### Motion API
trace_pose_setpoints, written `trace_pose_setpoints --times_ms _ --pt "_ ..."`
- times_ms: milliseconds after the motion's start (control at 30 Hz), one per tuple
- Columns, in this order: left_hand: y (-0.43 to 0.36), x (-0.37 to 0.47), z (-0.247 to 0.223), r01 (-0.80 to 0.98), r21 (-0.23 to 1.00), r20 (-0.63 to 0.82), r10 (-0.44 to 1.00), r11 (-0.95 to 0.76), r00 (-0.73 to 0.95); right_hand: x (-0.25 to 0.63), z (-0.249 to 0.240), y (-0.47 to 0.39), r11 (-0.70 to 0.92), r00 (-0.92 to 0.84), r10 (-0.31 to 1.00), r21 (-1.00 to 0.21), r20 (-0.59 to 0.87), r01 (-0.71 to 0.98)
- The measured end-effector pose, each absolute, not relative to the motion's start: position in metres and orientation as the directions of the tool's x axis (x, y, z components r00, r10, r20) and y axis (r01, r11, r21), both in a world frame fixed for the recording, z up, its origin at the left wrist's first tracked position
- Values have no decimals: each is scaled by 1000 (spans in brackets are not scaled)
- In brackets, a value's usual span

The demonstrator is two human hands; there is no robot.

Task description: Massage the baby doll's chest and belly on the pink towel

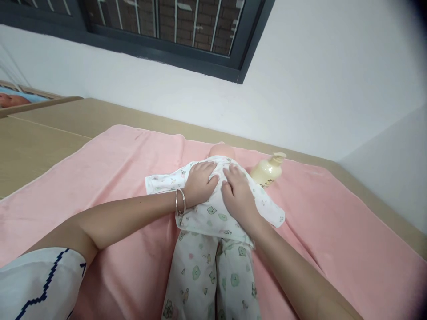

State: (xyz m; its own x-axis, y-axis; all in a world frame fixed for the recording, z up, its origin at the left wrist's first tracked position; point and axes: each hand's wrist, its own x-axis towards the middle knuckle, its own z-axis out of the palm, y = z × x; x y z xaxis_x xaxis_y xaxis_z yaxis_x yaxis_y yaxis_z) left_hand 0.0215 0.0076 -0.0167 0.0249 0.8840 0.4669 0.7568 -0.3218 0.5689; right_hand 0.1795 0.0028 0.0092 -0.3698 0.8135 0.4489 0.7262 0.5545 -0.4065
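Observation:
A baby doll (222, 151) lies stretched out on a pink cloth (126, 160), its head at the far end and mostly hidden. It wears a white printed top (213, 213) and matching trousers (196, 271). My left hand (201, 182), with bangles at the wrist, rests flat on the upper left of the top. My right hand (238, 191) lies on the upper right of it, fingers stretched out. The two thumbs are close together, a little apart. Neither hand grips anything I can see. Whether the doll lies face up or down I cannot tell.
A pale yellow pump bottle (267, 171) stands just right of the doll's shoulder. Behind the wooden table (63, 118) are a white wall and a dark-framed window (196, 49). At the far left, part of a brownish object (13, 100) shows on blue material.

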Motion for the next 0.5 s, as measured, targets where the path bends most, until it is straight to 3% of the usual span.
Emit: trace_pose_setpoints --times_ms 67,200,400,500 --pt "8 22 -17 757 569 468 883 -321 23 179 6 6 525 -389 845 -435 367 731" --pt "8 22 -17 756 567 475 880 -328 25 178 4 7 519 -381 848 -439 367 733" --pt "8 21 -17 756 564 483 875 -333 25 178 12 3 572 -415 805 -370 424 732" --pt "5 18 -17 744 585 463 886 -324 22 192 35 3 602 -381 744 -303 549 739"
